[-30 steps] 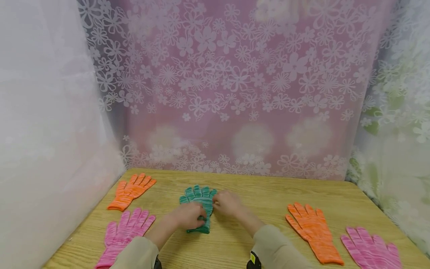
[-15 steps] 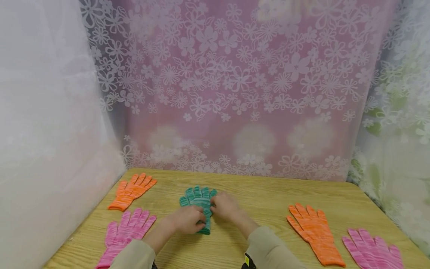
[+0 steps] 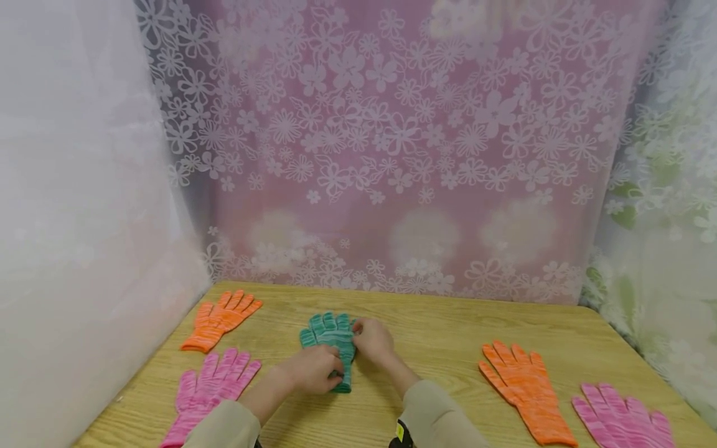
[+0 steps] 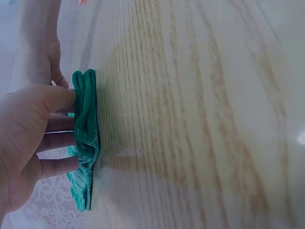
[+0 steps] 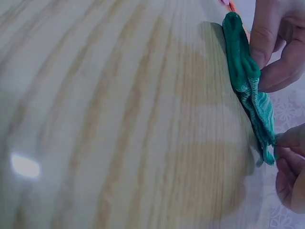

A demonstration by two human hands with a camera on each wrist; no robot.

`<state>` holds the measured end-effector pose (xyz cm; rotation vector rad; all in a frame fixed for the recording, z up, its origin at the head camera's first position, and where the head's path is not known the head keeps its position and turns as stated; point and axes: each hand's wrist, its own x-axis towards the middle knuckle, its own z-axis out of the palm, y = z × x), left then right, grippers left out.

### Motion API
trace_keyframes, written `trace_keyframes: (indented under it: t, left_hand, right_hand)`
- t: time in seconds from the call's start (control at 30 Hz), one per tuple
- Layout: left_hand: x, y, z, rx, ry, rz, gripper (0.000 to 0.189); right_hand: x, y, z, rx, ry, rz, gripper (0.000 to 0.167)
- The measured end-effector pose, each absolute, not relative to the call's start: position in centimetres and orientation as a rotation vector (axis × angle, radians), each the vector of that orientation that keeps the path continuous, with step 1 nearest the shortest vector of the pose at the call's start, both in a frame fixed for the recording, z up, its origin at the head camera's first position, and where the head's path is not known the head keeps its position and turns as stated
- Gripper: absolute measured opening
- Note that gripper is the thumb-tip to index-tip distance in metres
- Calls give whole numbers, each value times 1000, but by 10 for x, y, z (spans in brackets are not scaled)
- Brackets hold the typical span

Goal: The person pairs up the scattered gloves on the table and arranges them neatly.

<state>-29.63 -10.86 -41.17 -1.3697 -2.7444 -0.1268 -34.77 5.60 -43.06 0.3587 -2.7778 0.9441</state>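
A teal-green knit glove (image 3: 335, 335) lies on the table with its fingers pointing away and its cuff toward me. My left hand (image 3: 316, 368) rests on the glove's lower palm and cuff; in the left wrist view its fingers (image 4: 61, 139) reach fairly straight against the fabric. At the glove's right edge, my right hand (image 3: 374, 341) pinches the small digit there between thumb and finger. The right wrist view shows the doubled green cuff (image 5: 233, 45) from the side, with the right hand (image 5: 291, 164) at the far end.
An orange glove (image 3: 218, 318) and a pink glove (image 3: 210, 389) lie to the left. Another orange glove (image 3: 526, 392) and pink glove (image 3: 624, 417) lie to the right, all flat on the wooden table (image 3: 426, 311). A flowered curtain (image 3: 392, 155) hangs behind.
My right hand has shifted slightly along the green glove's right edge and now covers the digit there. The left hand stays almost in place over the cuff.
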Motion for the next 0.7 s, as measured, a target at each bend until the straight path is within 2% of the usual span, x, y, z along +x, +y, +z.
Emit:
trace_keyframes:
  t: [0.13,0.3,0.53,0.7]
  left_hand:
    - [-298,-108,-410,-1372,-2747,-109,9]
    - [-298,-108,-410,-1374,-2762,-113,9]
    - [-297,-108,-412,-1360,-2775,-125,9]
    - [-296,-108,-411,-1361,-2794,-133,9]
  right_hand:
    - [-347,53,-431,401,-2695,873,4]
    - [-349,54,-435,439,-2707,783,12]
    - [-350,65,-437,576,-2731,475,5]
    - [-349,70,-434,622,-2736,320,6]
